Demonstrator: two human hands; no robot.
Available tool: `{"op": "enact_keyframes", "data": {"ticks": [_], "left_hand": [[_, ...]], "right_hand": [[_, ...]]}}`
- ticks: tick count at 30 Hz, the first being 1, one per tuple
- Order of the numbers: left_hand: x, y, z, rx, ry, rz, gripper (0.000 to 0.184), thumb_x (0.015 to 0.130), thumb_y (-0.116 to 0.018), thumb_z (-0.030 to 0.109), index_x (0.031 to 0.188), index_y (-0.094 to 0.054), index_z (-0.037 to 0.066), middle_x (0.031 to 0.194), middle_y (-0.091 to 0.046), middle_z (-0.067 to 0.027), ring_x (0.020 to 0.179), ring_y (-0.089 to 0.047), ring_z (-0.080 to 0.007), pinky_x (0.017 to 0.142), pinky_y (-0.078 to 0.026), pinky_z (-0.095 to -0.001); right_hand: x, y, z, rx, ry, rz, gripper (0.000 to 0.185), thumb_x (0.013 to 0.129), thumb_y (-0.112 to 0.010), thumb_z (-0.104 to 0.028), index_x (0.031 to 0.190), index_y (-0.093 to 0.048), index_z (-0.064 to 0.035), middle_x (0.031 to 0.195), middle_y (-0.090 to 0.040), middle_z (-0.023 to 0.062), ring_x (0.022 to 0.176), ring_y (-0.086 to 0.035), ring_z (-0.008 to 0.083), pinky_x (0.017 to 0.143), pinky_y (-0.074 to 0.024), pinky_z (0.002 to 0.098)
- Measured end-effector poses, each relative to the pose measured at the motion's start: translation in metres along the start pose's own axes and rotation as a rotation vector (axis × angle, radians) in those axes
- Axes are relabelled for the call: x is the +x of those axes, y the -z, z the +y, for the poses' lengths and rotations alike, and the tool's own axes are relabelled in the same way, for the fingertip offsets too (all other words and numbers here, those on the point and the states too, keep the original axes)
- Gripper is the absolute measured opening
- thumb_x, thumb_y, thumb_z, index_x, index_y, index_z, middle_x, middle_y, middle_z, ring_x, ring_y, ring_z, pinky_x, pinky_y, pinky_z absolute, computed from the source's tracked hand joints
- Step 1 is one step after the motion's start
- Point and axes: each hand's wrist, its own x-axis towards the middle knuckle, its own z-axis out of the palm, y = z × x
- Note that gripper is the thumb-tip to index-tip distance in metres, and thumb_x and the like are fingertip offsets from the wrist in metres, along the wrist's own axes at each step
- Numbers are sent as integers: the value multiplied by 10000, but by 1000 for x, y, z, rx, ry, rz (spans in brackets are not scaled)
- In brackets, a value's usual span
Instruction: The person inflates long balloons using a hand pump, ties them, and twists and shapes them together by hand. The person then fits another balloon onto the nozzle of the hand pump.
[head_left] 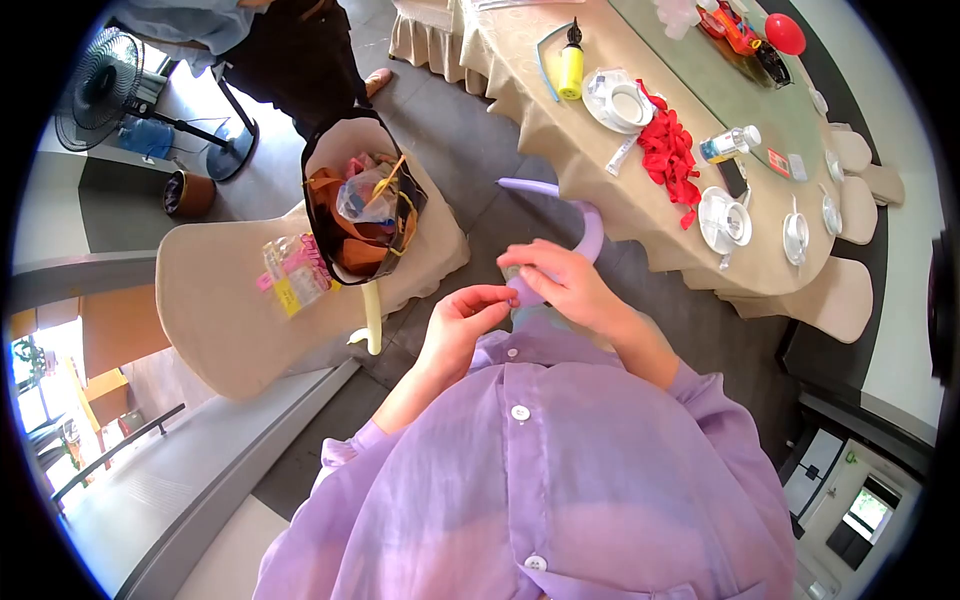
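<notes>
A long, thin purple balloon [592,236] curves out from my hands, its narrow tip pointing left near the tablecloth. My right hand [565,283] is closed around the balloon near its end, just in front of my shirt. Beside it, my left hand [466,318] pinches the balloon's near end between thumb and fingertips. The exact spot of the pinch is partly covered by the fingers. Below the chair's seat edge hangs a pale yellow long balloon [374,318].
To my left, a chair [205,300] holds a bag [318,220] of supplies and a packet of pink balloons [300,275]. The table [520,50] bears a yellow hand pump [571,73], tape rolls, red ribbon [665,150] and a bottle [730,144]. Another person [295,65] stands near a fan [105,90].
</notes>
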Motion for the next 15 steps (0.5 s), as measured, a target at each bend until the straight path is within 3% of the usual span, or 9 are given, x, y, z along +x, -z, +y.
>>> {"op": "enact_keyframes", "data": {"ticks": [2, 7, 9, 10, 11, 13, 15], "left_hand": [[-4, 2, 9, 17, 21, -3, 179, 805, -580, -7, 980, -604, -31, 947, -624, -99, 922, -576, -159, 845, -429, -266], [-17, 10, 27, 37, 20, -44, 176, 794, -582, -38, 969, -586, -26, 928, -617, -97, 896, -580, -153, 836, -441, -264], [-16, 15, 24, -15, -30, -34, 178, 794, -581, -41, 970, -572, -20, 920, -613, -92, 885, -581, -152, 837, -442, -267], [-14, 19, 24, -64, -85, -35, 182, 794, -581, -43, 971, -557, -14, 913, -608, -87, 873, -583, -151, 838, -444, -269], [-12, 23, 24, -73, -118, 26, 205, 792, -583, -42, 981, -517, 3, 905, -602, -78, 855, -585, -150, 834, -449, -275], [-10, 21, 27, -110, -194, 98, 245, 771, -606, -36, 990, -507, 10, 890, -613, -74, 843, -588, -137, 777, -459, -250], [-7, 17, 25, -112, -213, 120, 255, 765, -609, -41, 990, -500, 9, 879, -615, -76, 835, -591, -138, 773, -462, -249]], "right_hand": [[8, 1, -4, 356, -227, -313, 220, 868, -506, -111, 1045, -601, -21, 981, -602, 51, 874, -561, 139, 799, -434, 276], [20, 6, -15, 286, -214, -517, 284, 816, -575, -151, 1069, -587, -23, 950, -598, 61, 882, -554, 134, 811, -426, 276], [21, 0, -21, 138, -86, -422, 262, 754, -602, -124, 997, -604, -26, 929, -609, 85, 884, -579, 207, 806, -443, 309], [20, -12, -21, 12, 160, -158, 245, 703, -647, -113, 936, -603, -51, 861, -572, 73, 843, -554, 241, 760, -439, 336], [18, -15, -27, 14, 168, -165, 245, 703, -647, -113, 936, -603, -51, 861, -572, 73, 843, -554, 241, 760, -439, 336], [16, -17, -41, -306, 205, -16, 231, 676, -685, -139, 878, -591, -78, 802, -543, 55, 794, -524, 238, 699, -417, 349], [15, -30, -37, -347, 263, 63, 217, 666, -685, -141, 848, -581, -81, 778, -529, 44, 739, -513, 232, 654, -396, 344]]}}
